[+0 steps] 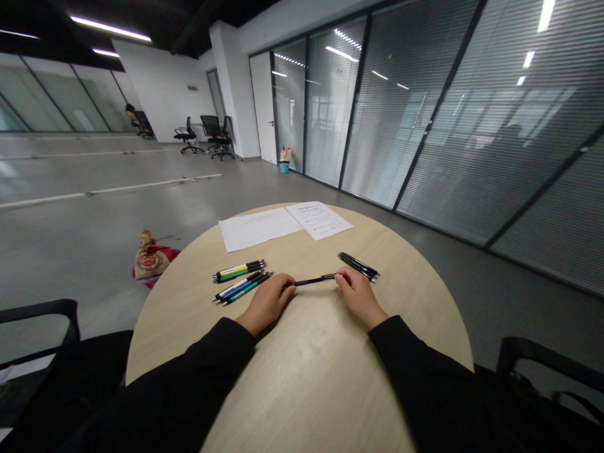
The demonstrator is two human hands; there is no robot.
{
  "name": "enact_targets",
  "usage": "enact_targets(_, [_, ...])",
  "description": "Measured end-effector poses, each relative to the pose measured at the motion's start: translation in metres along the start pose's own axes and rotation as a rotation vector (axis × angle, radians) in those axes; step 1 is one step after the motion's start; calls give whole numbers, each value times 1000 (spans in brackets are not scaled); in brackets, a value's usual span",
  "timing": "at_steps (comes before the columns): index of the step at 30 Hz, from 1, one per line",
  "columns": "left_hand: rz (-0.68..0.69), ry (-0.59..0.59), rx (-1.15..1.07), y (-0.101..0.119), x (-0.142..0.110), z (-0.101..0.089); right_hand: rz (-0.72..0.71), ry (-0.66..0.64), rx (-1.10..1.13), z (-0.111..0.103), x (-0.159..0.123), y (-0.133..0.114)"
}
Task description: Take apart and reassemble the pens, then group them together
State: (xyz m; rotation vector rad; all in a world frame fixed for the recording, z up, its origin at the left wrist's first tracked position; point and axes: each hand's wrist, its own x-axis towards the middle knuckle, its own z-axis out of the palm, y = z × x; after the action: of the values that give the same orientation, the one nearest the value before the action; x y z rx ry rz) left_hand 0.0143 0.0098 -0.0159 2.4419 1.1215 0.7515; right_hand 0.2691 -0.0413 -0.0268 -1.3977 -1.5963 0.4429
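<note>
A black pen stretches between my two hands just above the middle of the round table. My left hand is closed on its left end, and my right hand pinches its right end near the clip. Beside my left hand lie several pens with coloured barrels, yellow, green, white and blue among them, in two small groups. Just beyond my right hand rests a bundle of black pens, partly covered by the fingers.
Two printed paper sheets lie at the table's far side. Office chairs with black armrests flank the table. A red and beige bag sits on the floor at left. Glass partitions with blinds run along the right.
</note>
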Motion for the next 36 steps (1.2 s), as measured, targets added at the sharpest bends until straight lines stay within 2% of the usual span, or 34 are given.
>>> enact_targets(21, [8, 5, -49, 2, 1, -3, 16, 22, 28, 0, 1, 6])
enact_targets(29, [-1, 17, -88, 5, 2, -4, 14, -13, 46, 2, 0, 6])
enact_targets(36, [-6, 6, -64, 7, 2, -5, -53, -61, 51, 4, 0, 9])
